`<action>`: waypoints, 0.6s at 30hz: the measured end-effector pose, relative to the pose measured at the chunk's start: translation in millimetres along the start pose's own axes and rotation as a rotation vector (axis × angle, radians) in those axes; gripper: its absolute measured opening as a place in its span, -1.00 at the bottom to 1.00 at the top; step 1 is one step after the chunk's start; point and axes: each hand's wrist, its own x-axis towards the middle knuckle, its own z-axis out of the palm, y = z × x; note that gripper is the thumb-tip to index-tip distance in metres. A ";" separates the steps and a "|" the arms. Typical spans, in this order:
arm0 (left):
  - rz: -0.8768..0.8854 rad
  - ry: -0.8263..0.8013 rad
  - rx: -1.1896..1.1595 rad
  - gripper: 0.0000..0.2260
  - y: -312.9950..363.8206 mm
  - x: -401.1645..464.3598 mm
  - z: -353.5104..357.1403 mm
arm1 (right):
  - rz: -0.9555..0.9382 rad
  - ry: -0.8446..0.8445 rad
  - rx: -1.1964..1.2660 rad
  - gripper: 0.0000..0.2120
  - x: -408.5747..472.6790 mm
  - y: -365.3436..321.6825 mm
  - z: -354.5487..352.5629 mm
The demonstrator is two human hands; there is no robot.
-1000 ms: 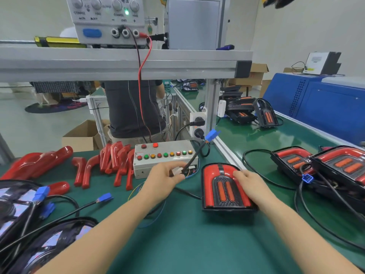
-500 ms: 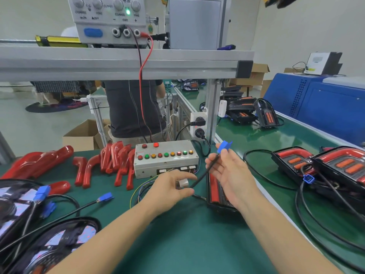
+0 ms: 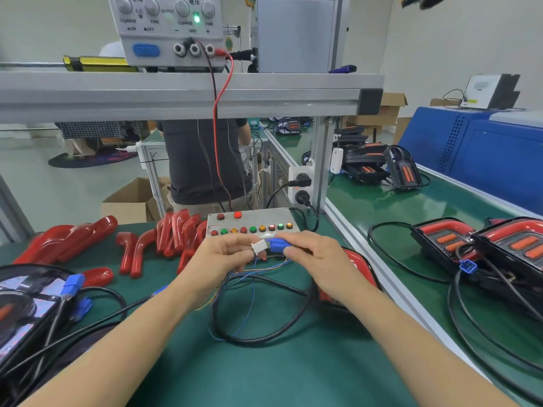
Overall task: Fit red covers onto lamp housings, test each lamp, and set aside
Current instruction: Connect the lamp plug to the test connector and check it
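Your right hand [image 3: 320,259] has left the lamp [image 3: 357,265] on the table [image 3: 264,371] and now pinches its blue plug [image 3: 277,245] against the white socket [image 3: 259,247] pinched in your left hand [image 3: 223,257]: testing begins.

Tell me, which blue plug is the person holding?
The blue plug in the right hand, pressed against the white plug in the left hand. The other blue plugs lie loose: two far left, one beside the right-side lamps.
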 end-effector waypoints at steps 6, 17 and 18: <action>0.004 0.036 0.026 -0.87 -1.9 -0.7 -6.6 | 0.039 -0.128 -0.061 -0.78 0.1 2.4 -1.8; 0.042 0.105 0.073 -0.82 -4.5 0.6 -5.2 | 0.059 -0.111 -0.063 -0.79 -1.0 6.4 4.0; 0.041 0.107 0.073 -0.83 -4.6 1.0 -5.6 | 0.055 -0.100 -0.066 -0.79 -1.3 6.0 4.3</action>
